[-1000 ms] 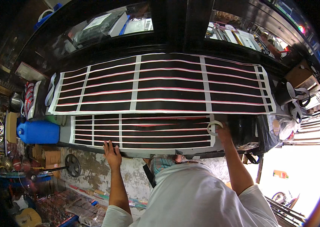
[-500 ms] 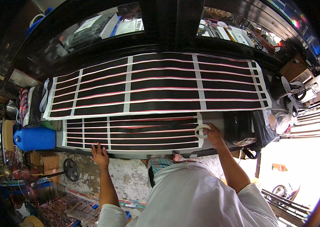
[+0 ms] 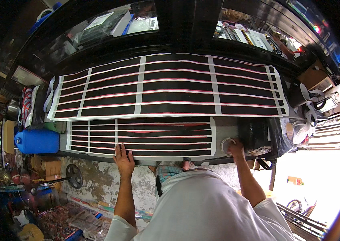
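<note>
Desk: grey top, almost fully covered; bare strip only at right of the near sheet and along the near edge; little free room for sliding anything.

Two black sheets crossed with white tape lines; far sheet larger, spans nearly the whole desk, its left end overhanging; near sheet smaller, lies along the near edge, its far edge meeting the far sheet.

Blue plastic canister: one, lying at the desk's left end, below the far sheet's corner.

Cardboard box: one, brown, on the floor near-left, under the canister.

Left hand: flat, fingers spread, pressing the near sheet's near edge; holds nothing.

Right hand: fingers curled over a white tape roll, which sits on the desk just right of the near sheet.
</note>
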Demonstrator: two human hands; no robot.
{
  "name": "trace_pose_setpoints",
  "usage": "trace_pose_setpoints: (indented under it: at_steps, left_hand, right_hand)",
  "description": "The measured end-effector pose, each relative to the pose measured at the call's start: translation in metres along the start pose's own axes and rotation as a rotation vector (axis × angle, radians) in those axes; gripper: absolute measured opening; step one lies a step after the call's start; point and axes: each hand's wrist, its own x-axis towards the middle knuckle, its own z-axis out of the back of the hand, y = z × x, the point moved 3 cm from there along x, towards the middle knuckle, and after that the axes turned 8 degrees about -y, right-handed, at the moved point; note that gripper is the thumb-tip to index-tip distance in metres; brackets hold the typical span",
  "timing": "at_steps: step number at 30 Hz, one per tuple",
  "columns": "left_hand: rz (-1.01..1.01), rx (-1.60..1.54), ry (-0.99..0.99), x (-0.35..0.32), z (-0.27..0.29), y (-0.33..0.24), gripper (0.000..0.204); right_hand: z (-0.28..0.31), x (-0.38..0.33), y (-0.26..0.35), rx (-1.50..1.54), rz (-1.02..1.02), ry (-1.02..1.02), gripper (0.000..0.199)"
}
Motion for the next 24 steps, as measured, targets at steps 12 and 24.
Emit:
trace_pose_setpoints:
  at_steps: [12,24]
  left_hand:
    - [0.005,-0.072,-0.059,-0.046,0.016,0.001,0.056]
    - [-0.160,-0.204,-0.124,-0.025,0.019,-0.034,0.038]
  right_hand:
    - [-0.015,-0.057,0.069,-0.351,0.758,-0.421,0.040]
    - [-0.067,-0.133,0.080,-0.399,0.991,0.213,0.036]
